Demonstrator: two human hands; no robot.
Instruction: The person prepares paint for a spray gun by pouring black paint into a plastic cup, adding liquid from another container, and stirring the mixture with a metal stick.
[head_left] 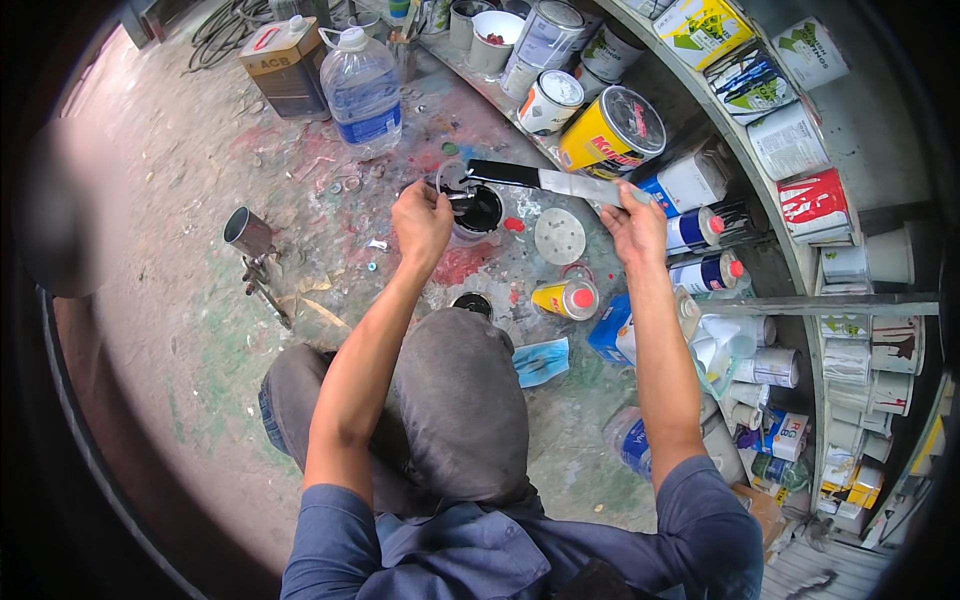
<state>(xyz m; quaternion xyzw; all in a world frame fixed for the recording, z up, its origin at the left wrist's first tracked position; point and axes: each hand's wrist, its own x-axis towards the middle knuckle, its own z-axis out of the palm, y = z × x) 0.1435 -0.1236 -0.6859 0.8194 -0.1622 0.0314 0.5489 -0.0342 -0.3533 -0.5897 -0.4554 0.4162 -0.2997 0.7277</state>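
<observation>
My right hand (637, 228) grips the bare end of a long flat metal stirring stick (575, 185). Its other end is coated in glossy black paint and reaches left over an open tub of black paint (482, 212). At the tub's left rim, the closed fingers of my left hand (421, 226) pinch a small black-smeared thing whose kind I cannot make out. A clear round cup or lid (452, 177) shows just beyond these fingers. A round pale disc with holes (560, 236) lies right of the tub, by a red blob (513, 224).
Shelves of paint cans (625, 120) curve along the right. A water jug (362, 95) and a square metal can (285, 70) stand far left. Nearer are a spray gun (262, 285), a yellow can (565, 299), a blue face mask (541, 362) and a small dark-filled can (472, 304).
</observation>
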